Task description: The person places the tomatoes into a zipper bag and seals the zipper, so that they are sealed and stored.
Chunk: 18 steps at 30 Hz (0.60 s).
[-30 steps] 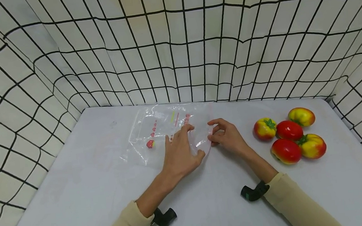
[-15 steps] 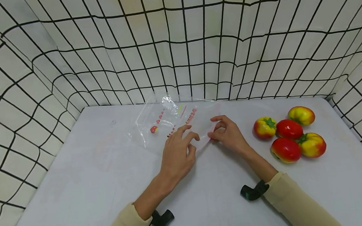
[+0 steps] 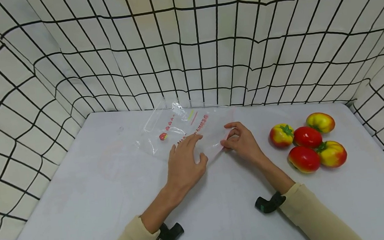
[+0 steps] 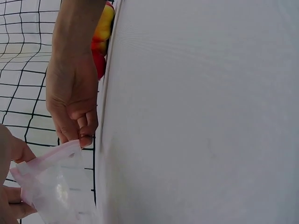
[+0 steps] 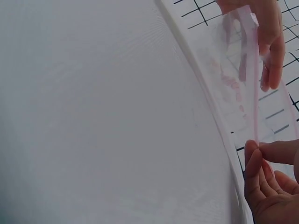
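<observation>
A clear zip bag (image 3: 185, 124) with pink edging and red printing lies toward the back of the table. My right hand (image 3: 241, 142) pinches the bag's pink rim between thumb and fingertips; the right wrist view shows this pinch (image 5: 257, 149) near. My left hand (image 3: 184, 162) is over the bag's near part, thumb spread from the fingers. In the right wrist view, the left fingers (image 5: 273, 56) hang at the bag's mouth, one digit showing through the plastic. The left wrist view has the left thumb and a finger apart on either side of the pink rim (image 4: 28, 179).
Right of the hands sit several red and yellow toy fruits, including a red one (image 3: 304, 159) and a yellow one with a green leaf (image 3: 281, 135). Black netting (image 3: 200, 58) over white walls surrounds the white table (image 3: 93, 205) at the back and sides.
The bag has shifted slightly right and away, its far edge lifting. My left hand has drawn back a little to the left, its thumb and fingers spreading again. The right hand keeps its pinch.
</observation>
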Each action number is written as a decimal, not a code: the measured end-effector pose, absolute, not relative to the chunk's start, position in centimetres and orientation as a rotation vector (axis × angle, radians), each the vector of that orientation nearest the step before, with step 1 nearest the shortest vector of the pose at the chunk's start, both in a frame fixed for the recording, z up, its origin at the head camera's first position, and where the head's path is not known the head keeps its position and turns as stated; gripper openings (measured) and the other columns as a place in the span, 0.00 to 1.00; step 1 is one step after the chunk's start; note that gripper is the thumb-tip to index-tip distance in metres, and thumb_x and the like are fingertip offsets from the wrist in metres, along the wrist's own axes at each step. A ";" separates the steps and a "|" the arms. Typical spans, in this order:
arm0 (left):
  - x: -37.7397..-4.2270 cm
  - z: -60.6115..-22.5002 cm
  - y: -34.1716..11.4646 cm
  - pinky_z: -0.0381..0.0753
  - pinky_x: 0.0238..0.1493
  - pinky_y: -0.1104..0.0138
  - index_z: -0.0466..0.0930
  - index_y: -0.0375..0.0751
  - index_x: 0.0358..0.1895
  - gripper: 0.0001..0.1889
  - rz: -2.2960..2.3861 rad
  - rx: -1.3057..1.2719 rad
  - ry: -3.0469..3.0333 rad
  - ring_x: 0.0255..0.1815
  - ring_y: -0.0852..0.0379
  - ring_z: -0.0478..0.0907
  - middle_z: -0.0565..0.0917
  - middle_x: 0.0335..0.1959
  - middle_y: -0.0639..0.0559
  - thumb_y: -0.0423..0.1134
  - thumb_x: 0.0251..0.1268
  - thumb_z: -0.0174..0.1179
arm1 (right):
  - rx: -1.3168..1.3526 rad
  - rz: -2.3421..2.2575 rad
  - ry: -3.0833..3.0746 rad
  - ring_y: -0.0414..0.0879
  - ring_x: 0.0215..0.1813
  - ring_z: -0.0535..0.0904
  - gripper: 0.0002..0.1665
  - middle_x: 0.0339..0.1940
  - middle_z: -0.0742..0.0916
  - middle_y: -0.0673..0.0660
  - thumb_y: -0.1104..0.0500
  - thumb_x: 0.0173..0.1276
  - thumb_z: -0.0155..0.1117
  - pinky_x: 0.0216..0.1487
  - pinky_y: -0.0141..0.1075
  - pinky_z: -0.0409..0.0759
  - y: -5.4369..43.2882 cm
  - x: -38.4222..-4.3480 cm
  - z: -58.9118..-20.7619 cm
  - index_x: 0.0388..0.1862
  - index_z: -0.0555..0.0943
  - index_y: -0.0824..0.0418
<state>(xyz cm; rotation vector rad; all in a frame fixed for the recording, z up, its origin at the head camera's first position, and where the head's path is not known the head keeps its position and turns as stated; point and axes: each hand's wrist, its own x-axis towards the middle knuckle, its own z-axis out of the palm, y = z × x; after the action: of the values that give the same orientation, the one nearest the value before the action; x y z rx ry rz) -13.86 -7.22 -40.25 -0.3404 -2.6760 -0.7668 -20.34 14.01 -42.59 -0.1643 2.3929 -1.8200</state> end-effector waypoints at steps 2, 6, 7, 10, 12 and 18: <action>-14.0 -40.3 -7.3 0.71 0.74 0.37 0.78 0.48 0.67 0.27 -0.800 -0.321 -2.670 0.70 0.48 0.79 0.82 0.67 0.51 0.39 0.63 0.63 | -0.164 -1.834 2.378 0.40 0.34 0.89 0.36 0.38 0.81 0.57 0.67 0.67 0.73 0.43 0.24 0.87 14.1 -20.4 -42.7 0.71 0.69 0.65; -14.3 -40.1 -7.5 0.71 0.74 0.38 0.76 0.48 0.68 0.30 -0.819 -0.303 -2.670 0.66 0.44 0.80 0.82 0.66 0.50 0.42 0.60 0.66 | -0.168 -1.845 2.363 0.41 0.35 0.89 0.37 0.39 0.81 0.58 0.68 0.67 0.73 0.44 0.25 0.88 14.1 -20.4 -42.7 0.71 0.68 0.66; -14.4 -40.1 -7.6 0.71 0.74 0.38 0.76 0.47 0.69 0.31 -0.819 -0.306 -2.668 0.65 0.44 0.80 0.82 0.66 0.50 0.42 0.59 0.67 | -0.166 -1.842 2.364 0.41 0.36 0.89 0.37 0.39 0.81 0.58 0.68 0.67 0.73 0.44 0.25 0.88 14.1 -20.4 -42.7 0.71 0.68 0.66; -14.6 -40.0 -8.0 0.73 0.73 0.41 0.76 0.47 0.69 0.33 -0.819 -0.323 -2.653 0.63 0.44 0.80 0.82 0.64 0.50 0.43 0.57 0.69 | -0.160 -1.835 2.366 0.42 0.36 0.89 0.37 0.39 0.81 0.57 0.68 0.67 0.73 0.45 0.25 0.88 14.2 -20.3 -42.7 0.72 0.67 0.65; -14.8 -39.9 -8.2 0.75 0.72 0.44 0.76 0.48 0.69 0.34 -0.843 -0.340 -2.639 0.62 0.44 0.79 0.81 0.64 0.50 0.43 0.56 0.71 | -0.158 -1.842 2.360 0.43 0.36 0.89 0.37 0.38 0.80 0.57 0.68 0.67 0.73 0.45 0.25 0.88 14.2 -20.2 -42.6 0.71 0.67 0.64; -15.0 -40.1 -8.9 0.85 0.59 0.52 0.76 0.51 0.69 0.35 -0.931 -0.356 -2.605 0.62 0.50 0.80 0.81 0.64 0.55 0.43 0.54 0.74 | -0.145 -1.862 2.331 0.42 0.35 0.89 0.37 0.36 0.79 0.55 0.68 0.67 0.73 0.44 0.25 0.88 14.4 -20.1 -42.5 0.71 0.67 0.66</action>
<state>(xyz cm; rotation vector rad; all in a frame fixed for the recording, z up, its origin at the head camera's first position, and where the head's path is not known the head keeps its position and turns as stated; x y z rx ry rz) -15.01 -8.90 -40.08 -0.3564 -2.6052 -0.9313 -20.12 14.37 -42.45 -0.1455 2.3312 -1.8616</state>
